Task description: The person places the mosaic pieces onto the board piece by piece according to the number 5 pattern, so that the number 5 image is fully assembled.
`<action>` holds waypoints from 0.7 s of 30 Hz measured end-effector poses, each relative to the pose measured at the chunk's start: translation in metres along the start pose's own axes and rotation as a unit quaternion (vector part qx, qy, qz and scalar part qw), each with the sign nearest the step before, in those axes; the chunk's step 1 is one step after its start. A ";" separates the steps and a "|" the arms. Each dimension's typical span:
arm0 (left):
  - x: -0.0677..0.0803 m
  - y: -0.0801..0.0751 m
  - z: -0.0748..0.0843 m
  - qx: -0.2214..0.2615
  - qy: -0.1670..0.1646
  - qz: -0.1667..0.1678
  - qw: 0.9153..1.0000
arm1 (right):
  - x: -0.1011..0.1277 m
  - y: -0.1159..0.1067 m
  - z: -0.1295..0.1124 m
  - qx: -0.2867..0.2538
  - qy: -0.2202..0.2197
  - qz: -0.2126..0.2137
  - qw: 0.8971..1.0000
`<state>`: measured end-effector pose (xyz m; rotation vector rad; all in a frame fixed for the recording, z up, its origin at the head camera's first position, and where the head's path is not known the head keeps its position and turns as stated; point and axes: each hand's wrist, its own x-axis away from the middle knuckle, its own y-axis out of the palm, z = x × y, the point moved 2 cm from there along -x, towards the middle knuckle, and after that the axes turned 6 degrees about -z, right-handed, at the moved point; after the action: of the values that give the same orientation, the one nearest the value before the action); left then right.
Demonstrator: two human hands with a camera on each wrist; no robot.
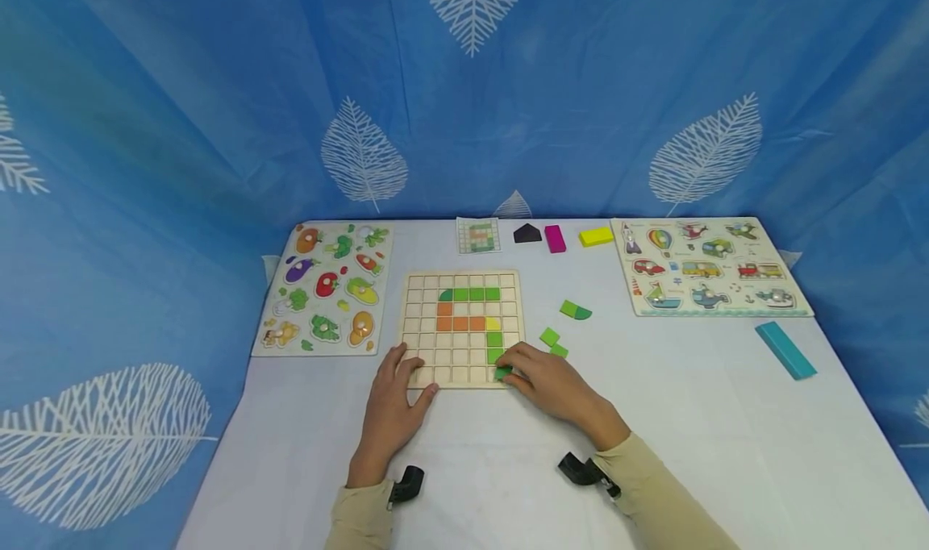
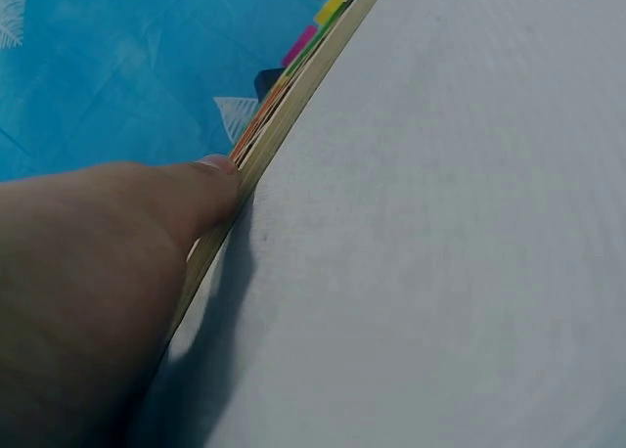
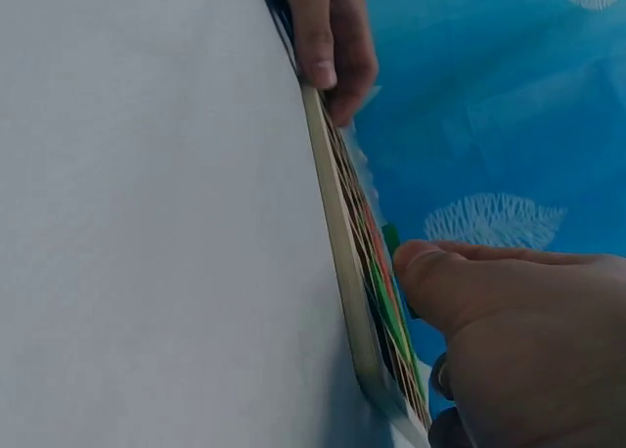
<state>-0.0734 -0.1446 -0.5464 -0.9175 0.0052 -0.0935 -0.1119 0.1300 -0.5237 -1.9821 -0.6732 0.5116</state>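
Observation:
A square wooden grid board (image 1: pixel 428 284) lies on the table with green, orange and yellow tiles set in some cells. At its near left corner my left hand (image 1: pixel 392 405) rests, the thumb (image 2: pixel 210 189) against the front edge and relaxed fingers touching the board. My right hand (image 1: pixel 547 381) pinches a green tile (image 1: pixel 502 372) at the near right part of the board, below a column of green tiles (image 1: pixel 495 347). In the right wrist view the green tile (image 3: pixel 391 237) shows at my fingertips, mostly hidden. Right of the board lie loose green tiles (image 1: pixel 549 337) and a joined-looking green pair (image 1: pixel 576 310).
A pattern card (image 1: pixel 479 235) lies behind the board, beside black (image 1: pixel 527 233), magenta (image 1: pixel 555 239) and yellow (image 1: pixel 597 236) blocks. A vegetable puzzle (image 1: pixel 322 288) sits at left, a vehicle puzzle (image 1: pixel 711 268) at right. A teal block (image 1: pixel 786 350) lies near the right edge.

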 end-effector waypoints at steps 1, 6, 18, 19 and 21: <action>0.000 0.000 0.000 -0.001 0.000 0.001 1.000 | -0.003 0.001 -0.001 0.009 -0.006 -0.005 1.000; 0.000 0.001 -0.001 -0.004 0.007 0.004 1.000 | -0.009 0.007 -0.001 0.037 -0.031 -0.008 0.999; 0.000 0.001 -0.002 -0.005 0.007 0.003 1.000 | -0.013 0.009 -0.003 0.072 -0.088 0.047 0.992; 0.000 0.001 -0.001 -0.004 0.006 0.003 1.000 | -0.013 0.009 -0.004 0.070 -0.085 0.049 0.993; 0.000 0.000 0.000 -0.004 0.006 0.004 1.000 | -0.013 0.009 -0.004 0.068 -0.079 0.053 0.993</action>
<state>-0.0736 -0.1448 -0.5465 -0.9247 0.0201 -0.0917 -0.1168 0.1156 -0.5285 -1.8702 -0.6140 0.7649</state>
